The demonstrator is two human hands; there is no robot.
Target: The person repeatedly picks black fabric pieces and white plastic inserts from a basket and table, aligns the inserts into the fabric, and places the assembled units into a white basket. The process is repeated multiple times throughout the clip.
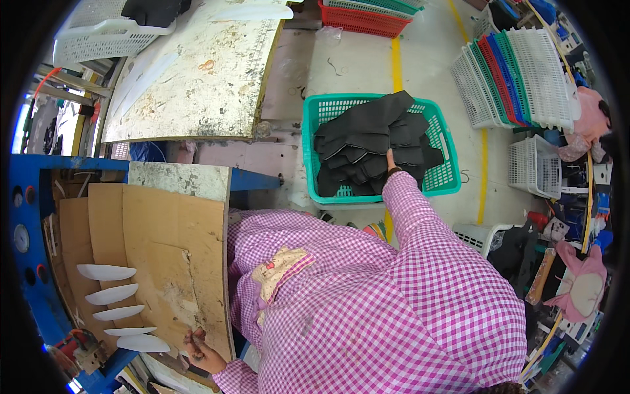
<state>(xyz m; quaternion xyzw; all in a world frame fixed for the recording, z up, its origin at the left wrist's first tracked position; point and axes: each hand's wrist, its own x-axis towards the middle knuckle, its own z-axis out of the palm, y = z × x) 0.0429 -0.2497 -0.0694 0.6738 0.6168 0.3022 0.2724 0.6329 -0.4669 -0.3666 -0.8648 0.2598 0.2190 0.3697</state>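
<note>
My right hand (392, 161) reaches into a green plastic basket (453, 172) on the far side. Its thumb lies on top of the black sheet pieces (367, 134), at their near edge; the other fingers are hidden beneath or behind them. The pieces are flat, dark and loosely stacked. My left hand (200, 351) is at the lower left, by the near edge of a cardboard-covered board (174, 230). Its fingers are curled in, and nothing shows between them. Close to it, several white curved pieces (143, 343) lie in a row along the board's left side.
A blue machine frame (26, 262) with a gauge and knobs stands at the left. Beyond it is a stained worktable (197, 92) with a white basket (111, 41). Stacked coloured baskets (518, 79) stand at the far right. A cluttered shelf runs down the right side.
</note>
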